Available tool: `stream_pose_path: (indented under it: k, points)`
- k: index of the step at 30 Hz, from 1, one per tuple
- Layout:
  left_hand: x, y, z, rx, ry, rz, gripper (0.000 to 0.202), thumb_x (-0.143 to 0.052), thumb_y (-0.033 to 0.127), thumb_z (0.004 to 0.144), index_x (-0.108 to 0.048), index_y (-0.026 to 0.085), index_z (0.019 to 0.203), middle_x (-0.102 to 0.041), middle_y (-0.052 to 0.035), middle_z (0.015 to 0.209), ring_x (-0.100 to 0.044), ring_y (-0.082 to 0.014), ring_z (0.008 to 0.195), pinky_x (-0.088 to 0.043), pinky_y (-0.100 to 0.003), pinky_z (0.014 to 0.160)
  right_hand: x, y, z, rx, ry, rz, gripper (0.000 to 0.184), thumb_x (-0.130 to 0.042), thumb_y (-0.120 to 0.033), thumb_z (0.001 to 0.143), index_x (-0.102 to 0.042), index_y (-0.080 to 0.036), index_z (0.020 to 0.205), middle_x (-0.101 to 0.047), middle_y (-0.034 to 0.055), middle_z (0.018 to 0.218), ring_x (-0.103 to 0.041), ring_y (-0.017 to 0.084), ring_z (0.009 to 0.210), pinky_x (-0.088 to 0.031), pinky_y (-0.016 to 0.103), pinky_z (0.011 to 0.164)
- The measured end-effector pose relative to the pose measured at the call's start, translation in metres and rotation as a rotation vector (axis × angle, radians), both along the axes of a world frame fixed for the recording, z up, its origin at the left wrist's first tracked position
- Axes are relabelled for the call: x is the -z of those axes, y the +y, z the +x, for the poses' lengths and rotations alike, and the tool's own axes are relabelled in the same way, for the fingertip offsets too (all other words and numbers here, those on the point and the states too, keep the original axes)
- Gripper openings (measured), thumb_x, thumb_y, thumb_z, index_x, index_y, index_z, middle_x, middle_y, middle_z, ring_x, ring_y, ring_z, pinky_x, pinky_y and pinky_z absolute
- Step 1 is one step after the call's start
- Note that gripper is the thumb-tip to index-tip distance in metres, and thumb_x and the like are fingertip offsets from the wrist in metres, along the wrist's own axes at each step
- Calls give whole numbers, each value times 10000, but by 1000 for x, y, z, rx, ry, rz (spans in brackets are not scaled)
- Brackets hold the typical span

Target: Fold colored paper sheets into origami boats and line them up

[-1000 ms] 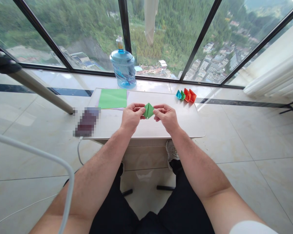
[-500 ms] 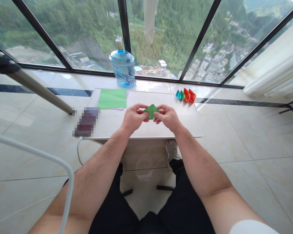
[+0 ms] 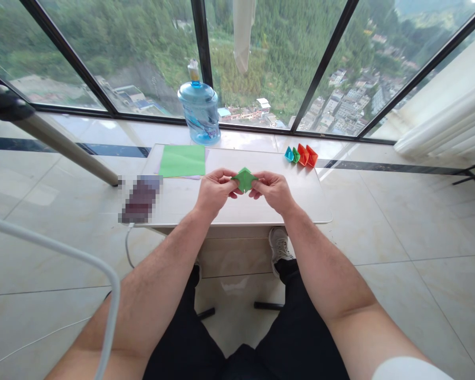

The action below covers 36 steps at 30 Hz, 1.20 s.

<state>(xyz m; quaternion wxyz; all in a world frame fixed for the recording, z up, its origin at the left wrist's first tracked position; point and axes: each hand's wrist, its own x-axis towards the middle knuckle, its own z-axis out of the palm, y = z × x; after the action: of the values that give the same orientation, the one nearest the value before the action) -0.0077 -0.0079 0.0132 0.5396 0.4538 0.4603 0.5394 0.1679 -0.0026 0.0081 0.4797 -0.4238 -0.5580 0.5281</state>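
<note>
A small folded piece of green paper point(image 3: 245, 180), roughly diamond-shaped, is held up over the white table point(image 3: 182, 203). My left hand point(image 3: 217, 192) pinches its left corner between thumb and fingers. On the other side, my right hand point(image 3: 273, 191) grips the right corner the same way. Stacked sheets of paper with a green sheet point(image 3: 182, 161) on top lie at the table's back left. Several folded paper boats stand in a row at the back right: a blue one point(image 3: 288, 154), a green one point(image 3: 295, 155) and red ones point(image 3: 307, 155).
A blurred-out dark device point(image 3: 140, 199) with a white cable lies at the table's left edge. Behind the table, a blue water jug point(image 3: 200, 113) stands by the window. A pale pole point(image 3: 71, 142) slants in from the left, and a white tube point(image 3: 83, 256) curves in the foreground.
The folded green paper has shifted slightly left and turned in my fingers, its visible outline changing a little. Both hands still grip it; my right fingers have moved toward its right corner.
</note>
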Motion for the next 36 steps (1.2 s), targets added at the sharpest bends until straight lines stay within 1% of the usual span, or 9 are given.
stream_pose_path:
  k: [3, 5, 9, 12, 18, 23, 28, 32, 36]
  points:
    - [-2, -1, 0, 30, -12, -11, 249, -777, 280, 648, -714, 152, 852, -729, -42, 672, -687, -172, 587, -514, -251, 519, 1, 0, 0, 36, 5, 22, 309, -782, -451, 745, -749, -177, 885, -712, 6, 661, -663, 142, 594, -558, 276, 548]
    - [-2, -1, 0, 36, -37, -42, 265, -740, 249, 649, -737, 140, 890, -736, -49, 696, -698, -177, 614, -520, -255, 540, 1, 0, 0, 41, 9, 14, 327, -773, -442, 750, -749, -170, 930, -706, 4, 662, -652, 140, 592, -563, 283, 554]
    - [0, 3, -2, 32, -95, -113, 308, -693, 185, 603, -750, 117, 898, -744, -67, 745, -713, -176, 645, -517, -250, 576, -1, 0, 0, 62, 14, -5, 531, -805, -446, 709, -706, -171, 1152, -695, -12, 742, -652, 137, 627, -562, 274, 537]
    - [1, 4, -3, 23, -72, -130, 286, -738, 200, 605, -740, 108, 875, -751, -85, 783, -719, -177, 654, -525, -257, 600, 0, 1, 0, 70, -7, -17, 642, -842, -468, 675, -669, -177, 1220, -692, -4, 839, -651, 129, 653, -558, 258, 515]
    - [0, 3, -3, 20, -85, -133, 234, -753, 253, 644, -711, 121, 832, -744, -74, 755, -721, -176, 647, -527, -254, 594, 5, 2, -4, 70, -18, -52, 641, -885, -498, 634, -684, -155, 1136, -692, 3, 801, -636, 130, 652, -565, 260, 520]
    - [1, 5, -4, 36, -113, -128, 219, -762, 261, 636, -663, 139, 789, -720, -56, 683, -701, -173, 602, -534, -263, 579, 0, 1, 0, 48, 70, -108, 602, -839, -569, 685, -675, -191, 1125, -707, -2, 777, -663, 137, 646, -563, 258, 526]
    - [1, 4, -5, 55, -37, -76, 177, -747, 248, 642, -633, 158, 743, -684, -23, 615, -656, -154, 551, -542, -271, 551, -1, 0, 5, -48, 49, -108, 473, -866, -537, 654, -641, -197, 893, -699, -17, 653, -670, 142, 585, -566, 269, 548]
    - [2, 2, -4, 114, 63, -10, 241, -807, 283, 651, -646, 161, 784, -706, -20, 638, -654, -152, 537, -563, -283, 546, 1, -1, 2, -104, -25, -69, 418, -831, -532, 707, -651, -182, 848, -718, 10, 630, -686, 157, 575, -556, 267, 538]
    - [2, 0, -4, 130, 100, 4, 346, -885, 347, 617, -648, 162, 790, -716, -23, 640, -664, -156, 531, -570, -277, 528, 3, -2, -4, -55, -32, 2, 385, -830, -512, 701, -688, -171, 810, -710, 4, 621, -642, 127, 531, -534, 249, 510]
